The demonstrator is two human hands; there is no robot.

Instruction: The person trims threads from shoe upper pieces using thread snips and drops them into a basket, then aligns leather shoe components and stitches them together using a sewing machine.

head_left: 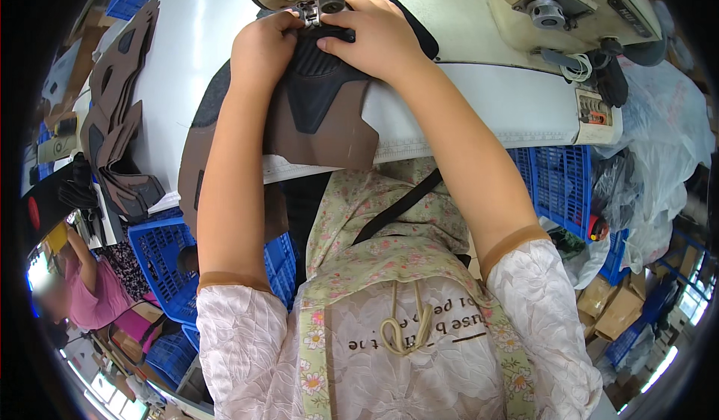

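Both hands flat on a brown-and-black shoe upper piece (322,113), right at the sewing machine (464,8) needle. Left hand (262,45) presses the piece's left edge, fingers curled; right hand (374,34) spread over its top. Piece hangs off the white tabletop (180,60) edge. Stack of similar cut pieces (116,105) lies left of the machine.
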